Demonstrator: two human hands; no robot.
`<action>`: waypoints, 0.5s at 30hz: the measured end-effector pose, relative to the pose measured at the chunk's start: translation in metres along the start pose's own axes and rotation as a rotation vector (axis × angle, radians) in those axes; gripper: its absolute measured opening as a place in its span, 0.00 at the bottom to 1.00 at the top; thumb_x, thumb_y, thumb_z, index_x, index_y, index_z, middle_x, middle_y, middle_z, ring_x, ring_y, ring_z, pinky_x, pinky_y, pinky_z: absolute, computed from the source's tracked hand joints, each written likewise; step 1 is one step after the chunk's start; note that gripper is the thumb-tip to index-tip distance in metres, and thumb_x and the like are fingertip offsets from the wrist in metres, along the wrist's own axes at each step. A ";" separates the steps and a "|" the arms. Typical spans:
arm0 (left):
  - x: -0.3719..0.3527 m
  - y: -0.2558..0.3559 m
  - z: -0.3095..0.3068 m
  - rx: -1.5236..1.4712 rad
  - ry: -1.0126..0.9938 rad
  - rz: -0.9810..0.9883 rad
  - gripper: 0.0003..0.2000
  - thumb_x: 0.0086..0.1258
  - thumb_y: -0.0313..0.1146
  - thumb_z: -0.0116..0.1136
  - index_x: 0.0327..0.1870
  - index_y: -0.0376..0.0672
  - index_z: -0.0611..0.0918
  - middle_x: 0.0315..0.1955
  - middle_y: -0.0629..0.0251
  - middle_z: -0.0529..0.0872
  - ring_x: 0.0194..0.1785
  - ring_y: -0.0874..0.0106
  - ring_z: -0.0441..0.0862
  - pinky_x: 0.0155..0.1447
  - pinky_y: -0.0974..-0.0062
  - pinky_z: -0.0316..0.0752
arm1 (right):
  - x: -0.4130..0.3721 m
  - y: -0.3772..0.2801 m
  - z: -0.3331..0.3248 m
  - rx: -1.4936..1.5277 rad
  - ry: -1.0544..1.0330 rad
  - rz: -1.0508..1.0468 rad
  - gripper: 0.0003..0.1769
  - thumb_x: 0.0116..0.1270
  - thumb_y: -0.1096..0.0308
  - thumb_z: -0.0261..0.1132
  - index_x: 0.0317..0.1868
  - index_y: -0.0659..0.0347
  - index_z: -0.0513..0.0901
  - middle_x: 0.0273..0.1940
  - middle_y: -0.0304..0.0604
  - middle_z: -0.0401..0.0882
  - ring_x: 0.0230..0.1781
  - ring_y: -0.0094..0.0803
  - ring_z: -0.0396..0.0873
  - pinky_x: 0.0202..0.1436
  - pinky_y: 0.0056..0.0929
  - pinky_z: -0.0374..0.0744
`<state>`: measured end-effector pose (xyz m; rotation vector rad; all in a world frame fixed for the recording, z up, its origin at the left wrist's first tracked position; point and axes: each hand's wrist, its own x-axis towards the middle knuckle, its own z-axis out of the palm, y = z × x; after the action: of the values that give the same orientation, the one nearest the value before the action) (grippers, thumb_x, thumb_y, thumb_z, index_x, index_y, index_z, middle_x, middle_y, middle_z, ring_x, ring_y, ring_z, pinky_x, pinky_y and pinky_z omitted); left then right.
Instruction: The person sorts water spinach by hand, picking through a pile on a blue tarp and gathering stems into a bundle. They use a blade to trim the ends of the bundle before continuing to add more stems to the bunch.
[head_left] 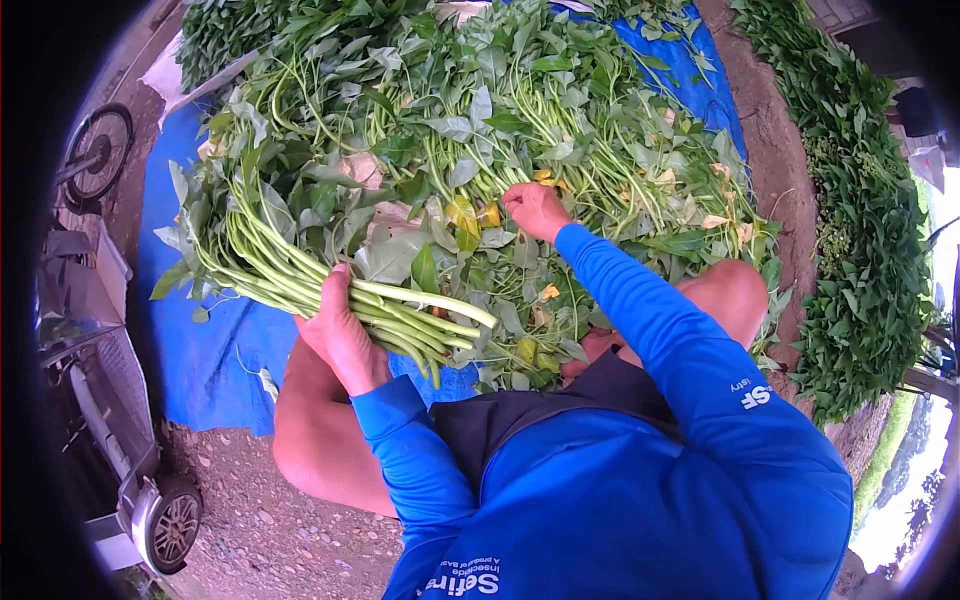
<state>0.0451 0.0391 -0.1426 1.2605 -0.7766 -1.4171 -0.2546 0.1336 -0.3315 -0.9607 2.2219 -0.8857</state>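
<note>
A thick bunch of water spinach (pixel 290 255) is in my left hand (pixel 345 335), fingers wrapped round the green stems near their cut ends. Its leaves hang off to the left, over the blue tarp. My right hand (pixel 537 210) reaches forward to a large heap of loose water spinach (pixel 620 170). The thumb and fingers of that hand are pinched together at the ends of stems lying in the heap. Just below the fingertips are a few yellowed leaves (pixel 463 214).
The heap lies on a blue tarp (pixel 200 350) in front of my bent legs. A long row of leafy greens (pixel 860 200) stands to the right. At the left are a spoked wheel (pixel 98 155) and a vehicle wheel (pixel 172 525) on gravelly ground (pixel 270 500).
</note>
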 end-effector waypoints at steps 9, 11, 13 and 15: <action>-0.001 -0.002 0.011 0.075 -0.045 -0.052 0.25 0.71 0.22 0.68 0.68 0.30 0.77 0.54 0.57 0.87 0.51 0.69 0.87 0.60 0.71 0.82 | 0.081 -0.072 0.109 -0.234 0.003 0.055 0.15 0.65 0.58 0.73 0.42 0.61 0.92 0.45 0.62 0.90 0.49 0.61 0.89 0.57 0.53 0.86; 0.000 -0.001 0.019 0.090 -0.051 -0.052 0.25 0.69 0.23 0.68 0.68 0.31 0.77 0.51 0.62 0.85 0.48 0.72 0.84 0.57 0.73 0.80 | 0.099 -0.059 0.127 -0.243 -0.029 0.061 0.15 0.65 0.57 0.73 0.42 0.61 0.92 0.46 0.63 0.90 0.50 0.63 0.88 0.57 0.54 0.85; -0.001 -0.001 0.021 0.108 -0.052 -0.065 0.25 0.69 0.22 0.68 0.68 0.32 0.77 0.50 0.63 0.85 0.47 0.72 0.83 0.56 0.73 0.79 | 0.104 -0.056 0.127 -0.230 -0.072 0.114 0.14 0.66 0.59 0.75 0.41 0.62 0.92 0.43 0.59 0.92 0.46 0.54 0.91 0.54 0.50 0.86; 0.000 -0.006 0.022 0.117 -0.043 -0.058 0.25 0.69 0.22 0.68 0.68 0.33 0.78 0.49 0.64 0.85 0.46 0.73 0.83 0.55 0.73 0.80 | 0.105 -0.047 0.122 0.071 -0.055 0.141 0.13 0.66 0.61 0.77 0.41 0.63 0.91 0.42 0.51 0.92 0.44 0.44 0.90 0.52 0.45 0.85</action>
<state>0.0221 0.0374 -0.1424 1.3550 -0.8694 -1.4673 -0.2122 -0.0152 -0.3970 -0.7764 2.1669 -0.8579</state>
